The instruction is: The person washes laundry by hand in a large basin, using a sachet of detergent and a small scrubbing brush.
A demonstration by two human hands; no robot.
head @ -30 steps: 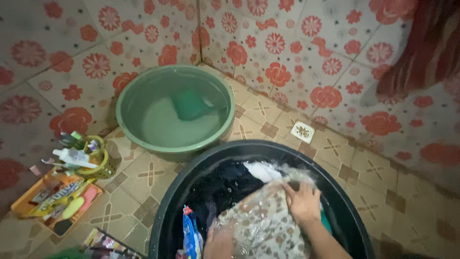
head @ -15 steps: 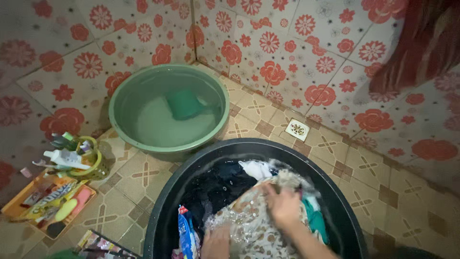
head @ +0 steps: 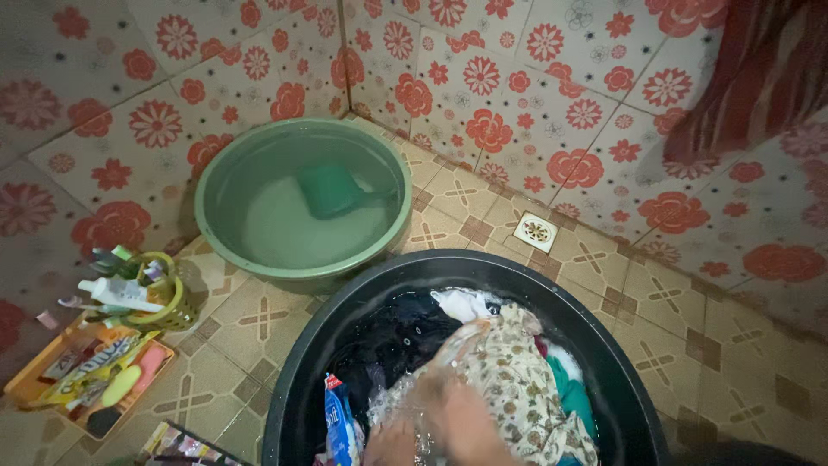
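Both hands have drawn back toward the near edge since half a second ago: the right hand (head: 470, 423), which lay farther out on the patterned cloth (head: 517, 384), now sits close beside the left hand (head: 392, 440), and both are blurred. They press into the wet cloth where it bunches at the near side of the black tub (head: 345, 302). The right hand looks closed on a fold of the cloth; the left is half cut off by the frame edge and under suds, so I cannot tell its grip.

The cloth, pale with small brown flowers, lies heaped in the near right part of the tub, over dark clothes (head: 397, 336) soaking on the left. A white piece (head: 461, 304) pokes up at the far side, and a teal one (head: 569, 397) shows along the right. A blue packet (head: 342, 423) stands against the tub's near left wall.

Beyond the tub, in the corner of the flowered wall tiles, sits a green basin (head: 207, 220) of water with a green dipper (head: 332, 190) in it. A floor drain (head: 535, 231) lies to its right. On the left, a yellow cup (head: 168, 298) of brushes stands by an orange tray (head: 34, 380).
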